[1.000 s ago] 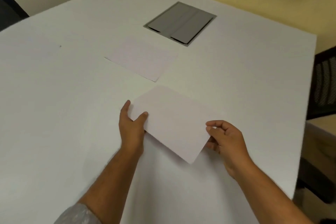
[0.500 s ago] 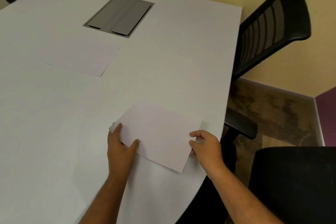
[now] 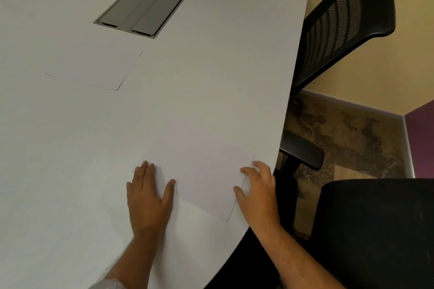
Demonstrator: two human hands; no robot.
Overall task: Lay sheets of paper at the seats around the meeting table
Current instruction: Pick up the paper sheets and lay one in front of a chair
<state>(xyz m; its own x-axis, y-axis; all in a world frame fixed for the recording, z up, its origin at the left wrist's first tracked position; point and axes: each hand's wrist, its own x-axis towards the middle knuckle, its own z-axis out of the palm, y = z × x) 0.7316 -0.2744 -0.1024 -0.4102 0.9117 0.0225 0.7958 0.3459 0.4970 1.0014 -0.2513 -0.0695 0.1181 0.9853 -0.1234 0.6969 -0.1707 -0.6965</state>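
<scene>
Paper [image 3: 202,171] lies flat on the table [image 3: 211,77] near its curved edge, facing the mesh chair [image 3: 340,30]. Left hand [image 3: 148,195] presses 1 corner with spread fingers; right hand [image 3: 258,190] touches the opposite edge, fingers relaxed. Best squared to the seat before both lift straight off.

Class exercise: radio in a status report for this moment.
Left hand flat on sheet. Right hand at its right edge. Sheet down by table edge. Nothing obstructing.

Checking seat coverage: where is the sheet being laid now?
The sheet lies flat near the table's right edge, between the left hand and right hand, beside the mesh chair.
</scene>
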